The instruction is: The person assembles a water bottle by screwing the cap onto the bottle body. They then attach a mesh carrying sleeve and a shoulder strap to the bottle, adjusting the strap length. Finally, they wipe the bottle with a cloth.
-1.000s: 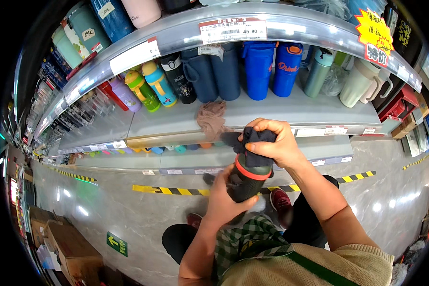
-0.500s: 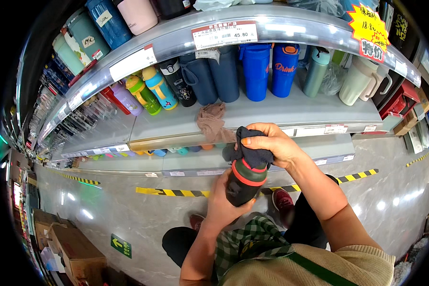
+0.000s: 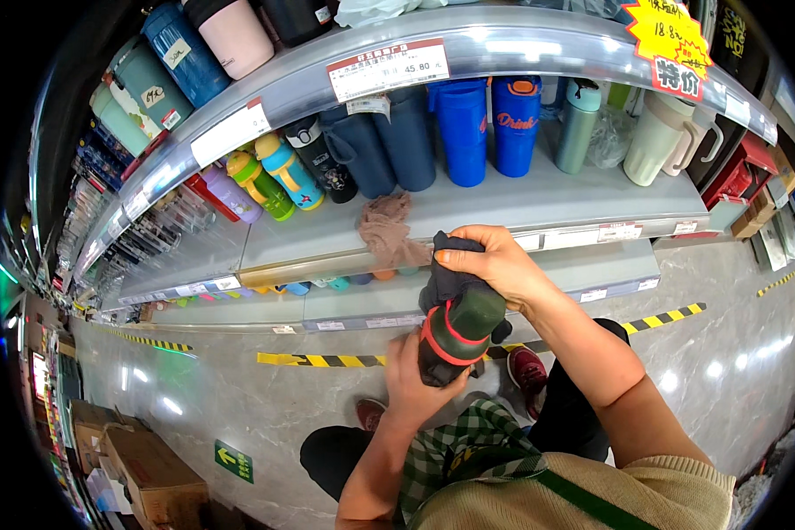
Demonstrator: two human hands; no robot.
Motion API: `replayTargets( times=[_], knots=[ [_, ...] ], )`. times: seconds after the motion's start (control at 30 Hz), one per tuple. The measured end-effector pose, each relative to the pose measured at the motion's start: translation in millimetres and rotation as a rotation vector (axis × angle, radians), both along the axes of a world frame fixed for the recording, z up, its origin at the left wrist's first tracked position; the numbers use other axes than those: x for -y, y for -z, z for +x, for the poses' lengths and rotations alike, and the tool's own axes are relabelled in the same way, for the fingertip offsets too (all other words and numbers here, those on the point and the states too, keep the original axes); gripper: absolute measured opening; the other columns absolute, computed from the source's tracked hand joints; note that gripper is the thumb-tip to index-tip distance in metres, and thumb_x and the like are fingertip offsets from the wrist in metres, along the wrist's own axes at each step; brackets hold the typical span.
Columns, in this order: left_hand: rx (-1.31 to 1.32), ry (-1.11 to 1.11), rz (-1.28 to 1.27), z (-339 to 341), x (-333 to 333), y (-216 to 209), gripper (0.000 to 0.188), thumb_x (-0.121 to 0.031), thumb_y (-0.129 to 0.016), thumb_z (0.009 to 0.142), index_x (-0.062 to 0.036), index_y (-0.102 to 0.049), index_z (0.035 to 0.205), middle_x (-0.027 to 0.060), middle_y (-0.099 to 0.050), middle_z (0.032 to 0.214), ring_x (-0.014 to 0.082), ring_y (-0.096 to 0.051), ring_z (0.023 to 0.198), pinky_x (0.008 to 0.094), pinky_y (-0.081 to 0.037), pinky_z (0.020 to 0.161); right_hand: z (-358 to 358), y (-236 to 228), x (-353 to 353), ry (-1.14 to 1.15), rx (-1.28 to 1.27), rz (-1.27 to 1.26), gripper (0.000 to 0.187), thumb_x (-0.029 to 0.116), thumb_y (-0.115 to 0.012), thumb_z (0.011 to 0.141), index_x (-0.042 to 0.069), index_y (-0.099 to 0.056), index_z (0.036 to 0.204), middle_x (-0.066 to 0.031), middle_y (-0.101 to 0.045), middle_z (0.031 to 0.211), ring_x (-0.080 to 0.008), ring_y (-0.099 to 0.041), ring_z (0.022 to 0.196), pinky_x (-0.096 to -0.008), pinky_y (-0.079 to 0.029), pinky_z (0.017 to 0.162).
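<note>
A dark green and black bottle with red bands is tilted in front of the shelves. My left hand wraps round its lower body. Above it, my right hand pinches a dark cloth, which lies against the far left side of the bottle's cap. The bottle's base is hidden by my left hand. Just beyond the dark cloth, a crumpled brown cloth drapes over the shelf's front edge.
The middle shelf carries several bottles, among them a blue tumbler, a navy tumbler and a cream mug. An upper shelf edge juts out above them. Cardboard boxes stand on the floor at lower left.
The dark cloth has slid off the top of the cap to its far left side, baring the green cap. My right hand still grips the cloth, and my left still holds the bottle.
</note>
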State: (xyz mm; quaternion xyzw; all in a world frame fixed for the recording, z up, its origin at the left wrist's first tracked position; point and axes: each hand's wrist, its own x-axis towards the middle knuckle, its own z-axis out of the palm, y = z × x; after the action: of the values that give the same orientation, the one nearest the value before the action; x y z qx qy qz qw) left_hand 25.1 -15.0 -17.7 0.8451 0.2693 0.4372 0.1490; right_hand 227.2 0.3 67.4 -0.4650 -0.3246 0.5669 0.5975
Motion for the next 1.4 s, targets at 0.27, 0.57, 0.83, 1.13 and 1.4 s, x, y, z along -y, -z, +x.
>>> replayTargets(
  times=[0.27, 0.57, 0.83, 1.13, 1.4],
  knots=[
    [0.229, 0.143, -0.413, -2, 4, -14, 0.083, -0.020, -0.085, 0.059, 0.0035, -0.040, 0.125, 0.0152, -0.053, 0.110, 0.0259, -0.055, 0.101, 0.0397, -0.046, 0.085, 2, 9, -3, 0.082, -0.558, 0.027, 0.026, 0.025, -0.059, 0.092, 0.000, -0.059, 0.100, -0.0113, -0.067, 0.092, -0.0198, -0.068, 0.082, -0.0310, -0.057, 0.071],
    [0.409, 0.150, -0.724, -9, 6, -7, 0.085, -0.020, -0.085, 0.062, 0.0021, -0.036, 0.127, 0.0153, -0.052, 0.117, 0.0210, -0.054, 0.107, 0.0359, -0.046, 0.090, -46, 16, 17, 0.154, -0.212, 0.328, 0.029, 0.023, -0.054, 0.096, -0.001, -0.057, 0.111, -0.0032, -0.063, 0.097, -0.0097, -0.057, 0.084, -0.0253, -0.048, 0.076],
    [0.422, 0.134, -0.756, -16, 7, -8, 0.086, -0.021, -0.085, 0.060, 0.0015, -0.036, 0.127, 0.0146, -0.054, 0.115, 0.0206, -0.055, 0.106, 0.0357, -0.046, 0.089, -61, 19, 26, 0.341, 0.137, 0.412, 0.023, 0.020, -0.057, 0.095, -0.002, -0.059, 0.101, -0.0010, -0.059, 0.091, -0.0080, -0.051, 0.080, -0.0223, -0.043, 0.071],
    [0.382, 0.102, -0.748, -15, 7, -21, 0.088, -0.020, -0.084, 0.062, 0.0031, -0.033, 0.129, 0.0152, -0.052, 0.117, 0.0203, -0.054, 0.106, 0.0354, -0.044, 0.091, -62, 24, 29, 0.487, 0.696, 0.670, 0.015, 0.010, -0.061, 0.088, -0.004, -0.056, 0.089, -0.0116, -0.055, 0.092, -0.0195, -0.053, 0.081, -0.0290, -0.043, 0.072],
    [0.344, 0.085, -0.797, -18, 7, -29, 0.088, -0.018, -0.083, 0.062, 0.0053, -0.032, 0.129, 0.0152, -0.051, 0.116, 0.0202, -0.053, 0.107, 0.0361, -0.045, 0.090, -55, 25, 24, 0.488, 0.941, 0.895, 0.019, 0.000, -0.068, 0.075, -0.004, -0.054, 0.087, -0.0164, -0.057, 0.091, -0.0301, -0.054, 0.082, -0.0365, -0.045, 0.072]
  ],
)
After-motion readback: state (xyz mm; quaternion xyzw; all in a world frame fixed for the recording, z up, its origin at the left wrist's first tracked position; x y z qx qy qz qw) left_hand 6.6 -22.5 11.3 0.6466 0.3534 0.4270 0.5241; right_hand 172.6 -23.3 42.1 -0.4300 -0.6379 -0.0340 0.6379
